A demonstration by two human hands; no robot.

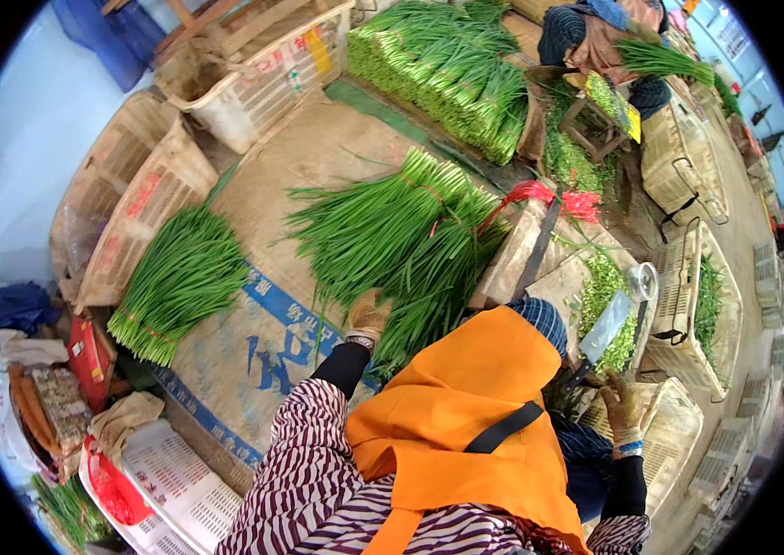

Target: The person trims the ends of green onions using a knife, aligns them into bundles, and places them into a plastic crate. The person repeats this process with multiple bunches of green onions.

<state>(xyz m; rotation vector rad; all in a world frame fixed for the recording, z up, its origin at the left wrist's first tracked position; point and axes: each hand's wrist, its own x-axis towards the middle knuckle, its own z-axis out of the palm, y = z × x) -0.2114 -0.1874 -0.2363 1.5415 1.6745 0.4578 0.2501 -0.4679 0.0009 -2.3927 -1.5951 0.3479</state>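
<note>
My left hand (368, 318), in a tan work glove, is at the leaf ends of a pile of garlic chives (385, 229). Its fingers are slightly apart, and nothing shows gripped in them. Red ties band the bundles near their pale stem ends. My right hand (622, 408), also gloved, hovers with fingers spread just beyond the black handle of a cleaver (605, 329). The cleaver lies on chopped stem pieces (601, 288) on a cloth-covered block (558, 277), beside a roll of clear tape (642, 281). Red plastic strips (551, 198) lie across the block's far end.
More bundles (180, 277) lie left on the printed sacking (274, 340), and a large stack (440, 69) stands at the back. Plastic crates (697, 305) line the right; others (149, 215) stand left. A co-worker (596, 35) holds chives at the back right.
</note>
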